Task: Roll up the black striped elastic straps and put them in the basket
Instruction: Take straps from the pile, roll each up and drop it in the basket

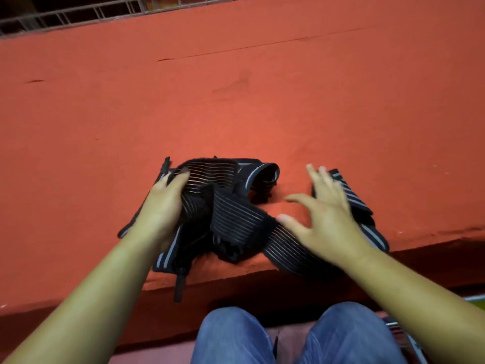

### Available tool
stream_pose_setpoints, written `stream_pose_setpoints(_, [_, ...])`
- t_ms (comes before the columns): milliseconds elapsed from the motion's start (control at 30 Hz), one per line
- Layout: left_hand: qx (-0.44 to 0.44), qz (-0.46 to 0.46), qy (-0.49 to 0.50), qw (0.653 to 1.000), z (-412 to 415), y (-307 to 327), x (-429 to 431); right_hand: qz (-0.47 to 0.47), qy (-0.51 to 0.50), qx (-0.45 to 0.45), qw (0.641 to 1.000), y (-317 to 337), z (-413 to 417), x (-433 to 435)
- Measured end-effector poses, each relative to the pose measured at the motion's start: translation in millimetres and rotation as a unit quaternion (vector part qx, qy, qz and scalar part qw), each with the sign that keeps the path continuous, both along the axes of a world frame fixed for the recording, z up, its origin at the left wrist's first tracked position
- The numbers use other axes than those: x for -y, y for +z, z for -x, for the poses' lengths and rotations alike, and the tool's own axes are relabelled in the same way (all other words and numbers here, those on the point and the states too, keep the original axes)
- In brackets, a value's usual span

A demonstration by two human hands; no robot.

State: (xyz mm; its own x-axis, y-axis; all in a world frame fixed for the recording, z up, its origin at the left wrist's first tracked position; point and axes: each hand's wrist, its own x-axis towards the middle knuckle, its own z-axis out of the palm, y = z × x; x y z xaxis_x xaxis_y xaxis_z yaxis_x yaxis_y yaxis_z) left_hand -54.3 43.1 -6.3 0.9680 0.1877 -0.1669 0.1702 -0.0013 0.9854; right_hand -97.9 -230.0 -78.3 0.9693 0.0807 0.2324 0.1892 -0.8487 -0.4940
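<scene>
A tangled heap of black striped elastic straps (223, 203) lies near the front edge of a red felt-covered table (236, 101). My left hand (165, 203) presses on the heap's left side, fingers curled into the fabric. My right hand (322, 214) hovers with fingers spread, blurred, above one strap that runs diagonally toward the table edge. Another strap (359, 203) with grey edge stripes lies under and behind my right hand. A narrow black tab (179, 285) hangs over the table's front edge. No basket is in view.
A wire grid railing (78, 14) runs along the table's far edge. Creases mark the felt at the back. My knees in blue jeans (288, 337) sit below the table's front edge. A metallic object (401, 334) shows at the lower right.
</scene>
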Motion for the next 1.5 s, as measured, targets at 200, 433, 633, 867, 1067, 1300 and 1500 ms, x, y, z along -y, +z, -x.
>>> stream_pose_setpoints(200, [-0.019, 0.016, -0.048, 0.999, 7.3, -0.4, 31.4, -0.151, 0.037, -0.057, 0.986, 11.4, 3.7, -67.2])
stream_pose_setpoints(433, [-0.032, 0.012, 0.014, 0.999, 2.5, -4.9, 17.6, -0.224, 0.003, -0.1, 0.97, 25.6, 7.9, -36.9])
stream_pose_setpoints(633, [-0.011, 0.059, 0.105, 0.993, -10.8, -7.5, 15.1, -0.315, -0.093, -0.031, 0.944, 17.7, 4.0, -15.1])
stream_pose_setpoints(867, [-0.007, 0.062, 0.08, 0.995, -11.0, 5.6, -11.3, -0.54, -0.18, -0.114, 0.814, 11.8, 0.3, 10.2])
stream_pose_setpoints(1067, [0.064, -0.199, -0.289, 0.934, 29.6, -10.0, 30.9, -0.571, -0.083, -0.187, 0.795, 15.9, 0.5, -6.0])
stream_pose_setpoints(1300, [0.117, -0.499, -0.426, 0.745, 42.3, -79.4, 65.2, -0.542, -0.114, -0.209, 0.806, 11.8, 1.3, -0.1])
stream_pose_setpoints(1500, [0.079, -0.48, -0.422, 0.765, 41.1, -87.0, 61.2, -0.591, -0.072, -0.183, 0.782, 22.2, 3.7, 9.2])
